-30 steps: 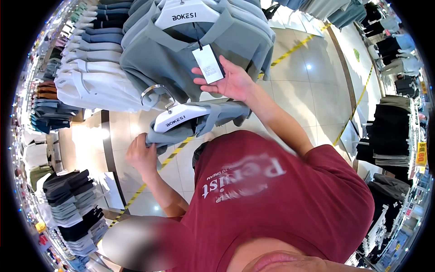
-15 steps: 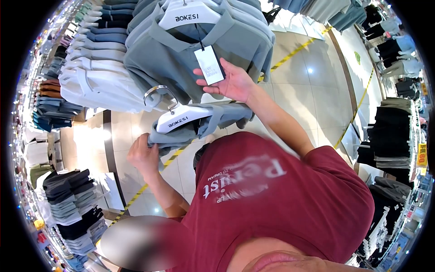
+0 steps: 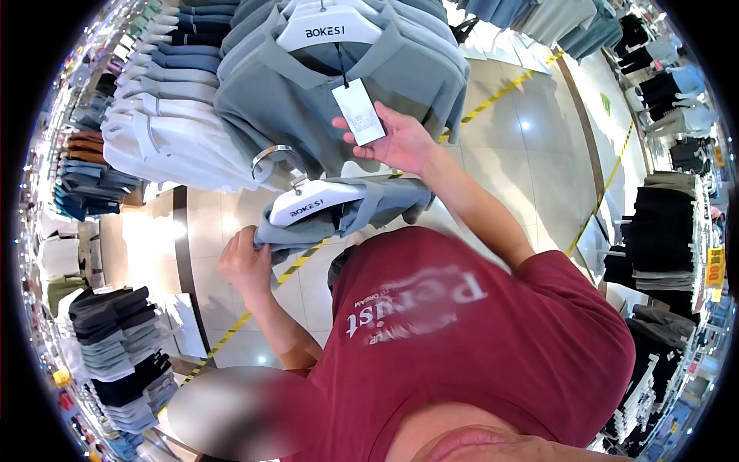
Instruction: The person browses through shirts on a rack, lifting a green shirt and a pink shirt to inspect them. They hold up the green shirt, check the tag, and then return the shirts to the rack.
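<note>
While left grip (image 3: 245,263) pinches lower shirt (image 3: 389,202), right grip (image 3: 398,143) sits unclenched behind tag (image 3: 357,112) of hanging shirt (image 3: 281,104). Tiled floor (image 3: 496,165) right of hanging shirt; white shirts (image 3: 165,146) left.

Grey-blue shirts (image 3: 416,86), my maroon tee (image 3: 493,346)
White tag (image 3: 358,113) and hangers (image 3: 327,32); yellow-and-black striped tape (image 3: 493,98) across beige floor (image 3: 493,165); white shirts (image 3: 173,150) left.

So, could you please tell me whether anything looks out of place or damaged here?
One grey-blue shirt stands out: it is outside the hanging row, held by the left hand, with its white hanger tilted and the hook on no visible rail. No damage shows.
</note>
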Action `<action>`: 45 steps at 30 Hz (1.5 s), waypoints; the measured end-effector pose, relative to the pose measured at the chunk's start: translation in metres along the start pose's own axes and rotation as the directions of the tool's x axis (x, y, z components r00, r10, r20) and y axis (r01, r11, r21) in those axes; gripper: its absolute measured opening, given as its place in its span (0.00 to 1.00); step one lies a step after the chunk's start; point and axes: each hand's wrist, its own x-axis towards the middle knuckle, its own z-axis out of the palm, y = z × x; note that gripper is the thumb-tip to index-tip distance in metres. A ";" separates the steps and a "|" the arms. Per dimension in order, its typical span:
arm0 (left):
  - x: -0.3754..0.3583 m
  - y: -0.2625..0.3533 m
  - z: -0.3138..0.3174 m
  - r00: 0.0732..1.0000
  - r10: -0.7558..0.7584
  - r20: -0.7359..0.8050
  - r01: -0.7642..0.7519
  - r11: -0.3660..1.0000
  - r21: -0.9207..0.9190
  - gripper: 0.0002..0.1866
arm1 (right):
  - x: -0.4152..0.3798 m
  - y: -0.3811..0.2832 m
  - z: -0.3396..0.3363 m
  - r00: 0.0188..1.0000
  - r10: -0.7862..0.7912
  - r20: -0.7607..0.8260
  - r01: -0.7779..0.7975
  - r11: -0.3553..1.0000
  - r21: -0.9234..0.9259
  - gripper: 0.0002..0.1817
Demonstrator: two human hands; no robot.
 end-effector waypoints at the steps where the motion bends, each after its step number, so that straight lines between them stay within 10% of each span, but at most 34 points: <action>1: 0.001 0.000 0.000 1.000 0.010 0.005 -0.010 1.000 0.007 0.15 | 0.000 -0.002 0.004 1.000 0.002 -0.011 -0.002 1.000 -0.020 0.28; 11: 0.006 0.005 -0.004 0.999 0.012 0.034 -0.012 1.000 -0.007 0.17 | 0.045 -0.028 0.043 0.988 -0.152 -0.017 0.134 0.911 -0.389 0.15; 15: 0.005 0.004 -0.005 0.999 0.012 0.037 -0.012 1.000 -0.013 0.17 | 0.046 -0.043 0.069 0.936 -0.351 -0.036 0.221 0.662 -0.717 0.14; 18: 0.004 0.001 -0.003 0.999 0.018 0.037 -0.017 1.000 -0.024 0.17 | 0.052 -0.055 0.087 0.802 -0.592 0.074 0.235 0.200 -0.951 0.14; 19: 0.004 0.000 -0.002 0.999 0.022 0.044 -0.021 0.999 -0.031 0.17 | 0.055 -0.055 0.089 0.803 -0.591 0.076 0.237 0.199 -0.951 0.14; 21: 0.006 0.002 -0.003 0.999 0.018 0.048 -0.017 0.999 -0.028 0.17 | 0.061 -0.055 0.091 0.588 -0.740 0.325 0.256 -0.211 -0.943 0.17; 25: 0.008 0.005 -0.003 0.999 0.022 0.038 -0.020 0.999 -0.039 0.15 | 0.066 -0.058 0.087 0.429 -0.791 0.436 0.245 -0.362 -0.899 0.11; 38: 0.041 0.014 -0.010 0.998 0.059 -0.027 -0.062 0.993 -0.101 0.14 | 0.050 -0.061 0.083 0.404 -0.711 0.576 0.142 -0.573 -0.807 0.12; 41: 0.053 0.014 -0.012 0.997 0.073 -0.031 -0.076 0.990 -0.121 0.16 | 0.028 -0.054 0.093 0.474 -0.736 0.483 0.177 -0.457 -0.871 0.12; 43: 0.067 0.014 -0.009 0.995 0.068 -0.074 -0.079 0.985 -0.152 0.16 | 0.000 -0.052 0.106 0.773 -0.600 0.205 0.174 -0.111 -0.979 0.16; 45: 0.086 0.017 -0.005 0.990 0.076 -0.119 -0.090 0.989 -0.118 0.14 | -0.026 -0.054 0.116 0.840 -0.490 0.231 0.184 -0.144 -0.972 0.19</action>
